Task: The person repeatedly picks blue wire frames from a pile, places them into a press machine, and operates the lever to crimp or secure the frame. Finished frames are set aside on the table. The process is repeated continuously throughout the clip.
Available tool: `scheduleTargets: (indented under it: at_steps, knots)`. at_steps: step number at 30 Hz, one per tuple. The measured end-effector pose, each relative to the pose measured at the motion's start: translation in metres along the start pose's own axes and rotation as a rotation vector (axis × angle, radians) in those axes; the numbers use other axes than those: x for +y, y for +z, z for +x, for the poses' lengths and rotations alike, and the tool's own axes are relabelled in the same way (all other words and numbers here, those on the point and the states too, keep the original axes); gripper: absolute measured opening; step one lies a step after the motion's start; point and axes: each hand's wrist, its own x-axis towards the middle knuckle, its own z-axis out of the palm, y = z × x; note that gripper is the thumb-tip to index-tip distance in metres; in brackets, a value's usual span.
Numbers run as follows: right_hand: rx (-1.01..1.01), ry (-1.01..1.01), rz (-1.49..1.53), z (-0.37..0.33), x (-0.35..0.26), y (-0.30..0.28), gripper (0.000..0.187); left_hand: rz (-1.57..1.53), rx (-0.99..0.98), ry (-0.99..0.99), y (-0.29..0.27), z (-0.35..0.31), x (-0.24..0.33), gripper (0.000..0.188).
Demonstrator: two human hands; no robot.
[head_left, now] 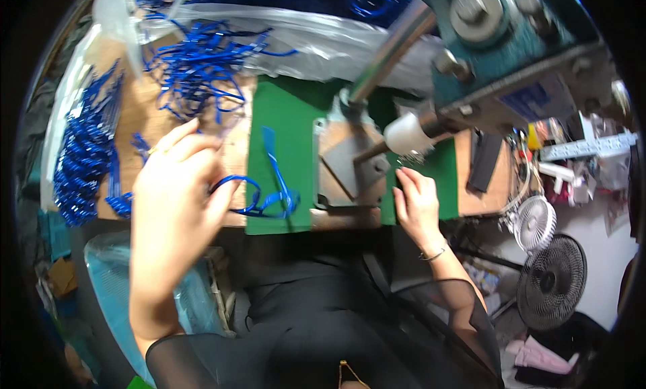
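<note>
My left hand, slightly blurred, is at the left of the bench with its fingers curled. A shiny blue strap comes out between its thumb and fingers and loops over the green mat. Just beyond these fingers lies a loose pile of blue straps. My right hand is beside the metal base plate of a bench press. Its thumb and forefinger close together by a small heap of metal pieces; whatever they pinch is too small to make out.
A thick bundle of blue straps hangs over the bench's left edge. Clear plastic sheeting runs along the back. The press's steel column and head overhang the right side. Two fans, one white and one black, stand at right.
</note>
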Motion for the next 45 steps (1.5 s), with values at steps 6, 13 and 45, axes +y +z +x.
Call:
scheduleTargets:
  at_steps: [6,13,45]
  knots:
    - [0.063,0.004,0.139,0.021,0.025,-0.029,0.018,-1.573,-0.262,-0.890,0.023,-0.021,0.006,0.022]
    - [0.060,0.451,0.401,-0.003,0.031,0.009,0.007,-1.727,0.245,-0.751,0.061,-0.010,0.061,0.053]
    - [-0.219,0.120,0.749,0.050,-0.034,-0.069,0.009,-1.348,0.121,-0.284,0.092,-0.013,0.104,0.077]
